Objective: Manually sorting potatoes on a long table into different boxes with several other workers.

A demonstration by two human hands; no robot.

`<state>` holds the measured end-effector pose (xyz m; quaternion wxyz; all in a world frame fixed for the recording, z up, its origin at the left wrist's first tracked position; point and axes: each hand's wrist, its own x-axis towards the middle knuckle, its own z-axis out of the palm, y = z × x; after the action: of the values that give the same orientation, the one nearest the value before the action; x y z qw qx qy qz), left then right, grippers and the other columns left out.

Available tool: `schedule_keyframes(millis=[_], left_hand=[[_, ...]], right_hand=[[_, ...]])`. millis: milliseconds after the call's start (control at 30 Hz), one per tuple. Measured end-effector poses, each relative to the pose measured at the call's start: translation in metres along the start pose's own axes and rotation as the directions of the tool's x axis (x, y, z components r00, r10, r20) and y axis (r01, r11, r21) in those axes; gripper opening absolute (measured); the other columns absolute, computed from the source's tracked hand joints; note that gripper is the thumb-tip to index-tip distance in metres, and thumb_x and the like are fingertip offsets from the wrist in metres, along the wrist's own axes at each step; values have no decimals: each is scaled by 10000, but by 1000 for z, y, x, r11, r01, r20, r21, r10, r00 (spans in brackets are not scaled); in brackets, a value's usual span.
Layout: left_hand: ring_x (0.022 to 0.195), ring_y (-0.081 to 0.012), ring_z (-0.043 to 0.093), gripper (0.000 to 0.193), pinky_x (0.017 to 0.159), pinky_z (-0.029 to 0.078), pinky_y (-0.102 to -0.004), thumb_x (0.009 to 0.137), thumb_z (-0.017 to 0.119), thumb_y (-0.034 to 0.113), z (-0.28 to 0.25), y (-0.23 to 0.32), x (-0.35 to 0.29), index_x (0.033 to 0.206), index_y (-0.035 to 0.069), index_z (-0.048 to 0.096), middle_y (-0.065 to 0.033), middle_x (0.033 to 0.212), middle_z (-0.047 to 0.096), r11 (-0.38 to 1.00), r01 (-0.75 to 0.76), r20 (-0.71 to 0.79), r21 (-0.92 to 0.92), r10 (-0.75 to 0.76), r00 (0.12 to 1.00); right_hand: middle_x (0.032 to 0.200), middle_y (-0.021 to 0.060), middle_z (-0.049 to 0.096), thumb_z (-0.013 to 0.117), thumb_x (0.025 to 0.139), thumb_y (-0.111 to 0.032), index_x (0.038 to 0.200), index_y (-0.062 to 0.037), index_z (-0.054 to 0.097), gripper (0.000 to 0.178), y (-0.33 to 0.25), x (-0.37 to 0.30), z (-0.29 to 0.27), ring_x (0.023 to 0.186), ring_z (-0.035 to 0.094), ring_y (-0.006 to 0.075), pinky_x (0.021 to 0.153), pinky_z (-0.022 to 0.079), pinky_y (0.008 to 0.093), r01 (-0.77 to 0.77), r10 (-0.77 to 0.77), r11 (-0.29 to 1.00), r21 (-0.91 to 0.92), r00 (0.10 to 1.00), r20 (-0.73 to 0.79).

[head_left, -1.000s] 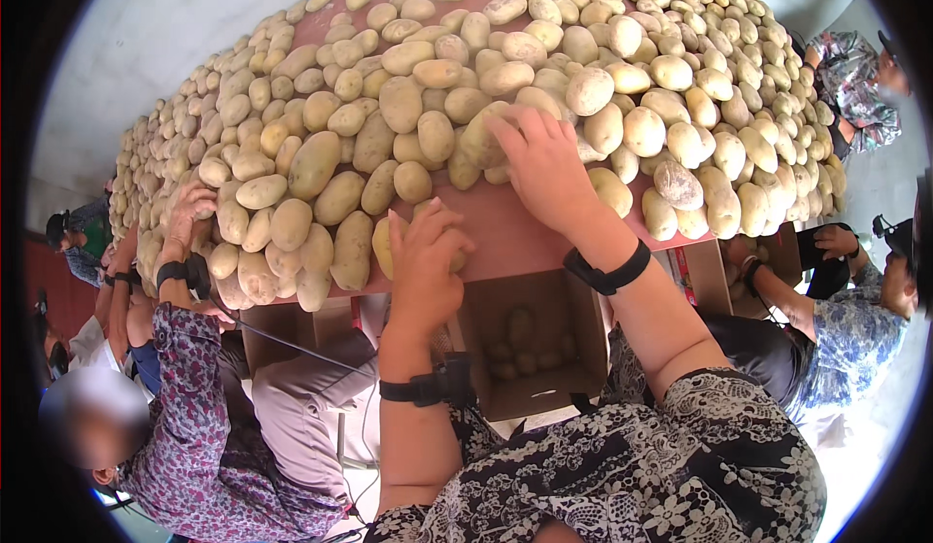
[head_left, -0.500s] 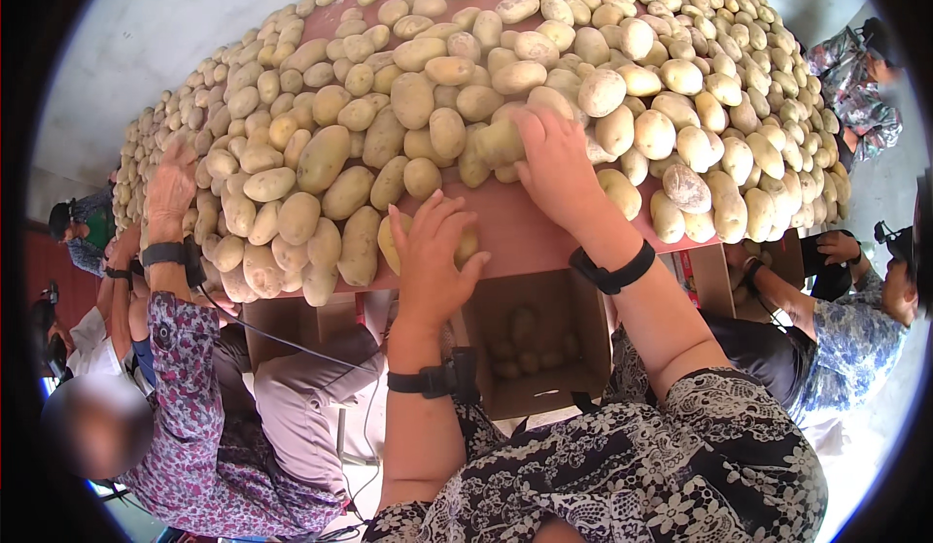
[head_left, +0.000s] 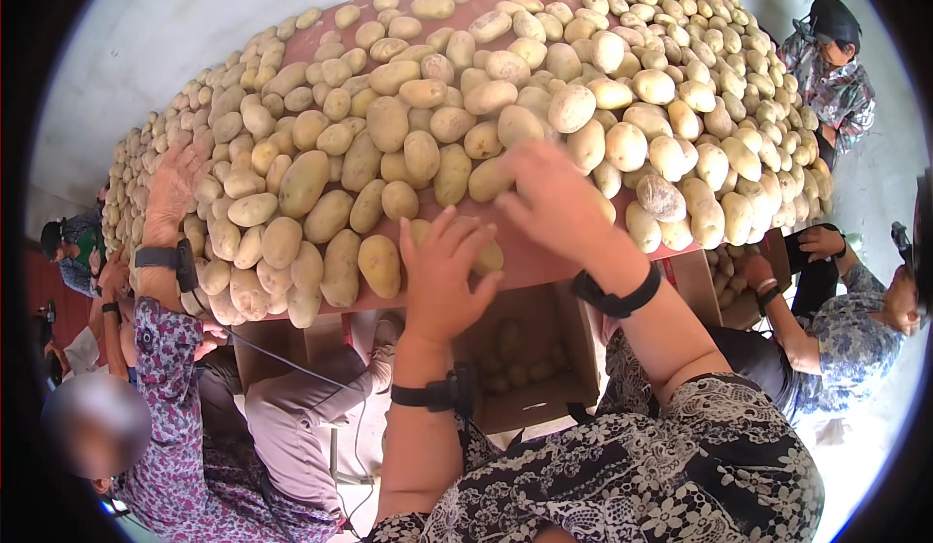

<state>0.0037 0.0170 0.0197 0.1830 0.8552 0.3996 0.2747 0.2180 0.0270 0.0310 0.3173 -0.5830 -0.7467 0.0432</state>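
A large heap of yellow-brown potatoes [head_left: 387,123] covers a red table [head_left: 544,256]. At the near edge, my left hand [head_left: 447,271] lies over potatoes with its fingers spread. One potato [head_left: 489,257] shows partly between its thumb and forefinger, and another is half hidden behind the fingertips. To the left of that hand rests a yellow potato [head_left: 379,266]. Farther right, my right hand [head_left: 556,201] reaches over the heap, palm down. Its fingers are smeared by motion, beside a potato [head_left: 491,180], and whatever lies under them is hidden. Both wrists wear black bands.
Below the table edge stands an open cardboard box [head_left: 530,388] with several potatoes inside. A person in a floral shirt [head_left: 170,388] reaches onto the heap at my left. Another person [head_left: 841,324] works at the right beside a box, and one more stands at the far right.
My right hand has drawn back slightly from the heap, apart from the potato it was touching. My left hand stays at the table edge. The whole view has shifted a little.
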Motion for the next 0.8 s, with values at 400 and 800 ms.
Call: schedule_keyframes(millis=[400,800], left_hand=[[1353,-295,527,243,1204,200,-632,689,757,89,11,-3,9,909,132,665,-30,1269,641,999,-38,55,19,37,998],[1341,-308,533,231,1193,249,-625,705,743,85,4,-12,7,926,124,687,-43,1266,661,999,-4,0,-39,4,1000]], right_hand=[[1493,197,407,753,821,-89,1329,-243,558,566,56,9,-32,1328,461,463,1113,391,572,-202,177,925,-321,978,-107],[1373,176,475,750,756,15,1143,-125,572,448,38,17,-25,1187,547,407,1033,444,487,-217,308,922,320,913,-266]])
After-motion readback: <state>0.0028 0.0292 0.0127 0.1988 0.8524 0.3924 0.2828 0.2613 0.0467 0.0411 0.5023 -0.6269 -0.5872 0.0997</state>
